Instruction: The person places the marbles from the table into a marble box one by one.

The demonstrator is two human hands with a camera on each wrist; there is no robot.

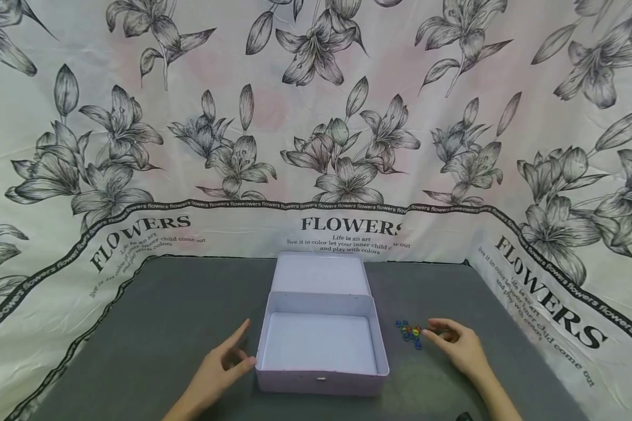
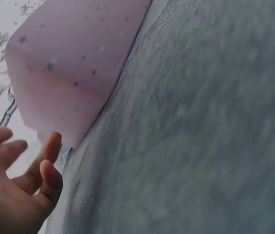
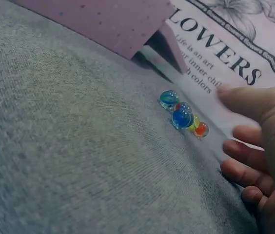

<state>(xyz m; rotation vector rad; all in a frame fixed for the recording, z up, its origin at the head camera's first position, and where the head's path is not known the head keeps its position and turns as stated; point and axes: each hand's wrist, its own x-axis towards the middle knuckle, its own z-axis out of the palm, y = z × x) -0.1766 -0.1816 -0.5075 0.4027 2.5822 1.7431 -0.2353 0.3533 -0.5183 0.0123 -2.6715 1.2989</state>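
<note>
A pale pink tin box (image 1: 321, 383) with small printed stars stands in the middle of the table, its lid (image 1: 321, 275) tipped back behind it. No contents show on its white floor. My left hand (image 1: 218, 368) is at the box's left side, index finger pointing forward and thumb tip close to the near left corner; the left wrist view has this hand (image 2: 18, 180) with loosely bent fingers and nothing in them. A cluster of glass marbles (image 3: 182, 118), blue, red and yellow, lies right of the box. Beside them my right hand (image 1: 460, 348) hovers, thumb nearest, fingers relaxed around nothing.
Grey cloth (image 1: 189, 310) covers the table. A white flower-printed curtain (image 1: 337, 146) hangs along the back and both sides. Low at the front, near the right forearm, a small black object (image 1: 464, 416) shows at the frame's edge.
</note>
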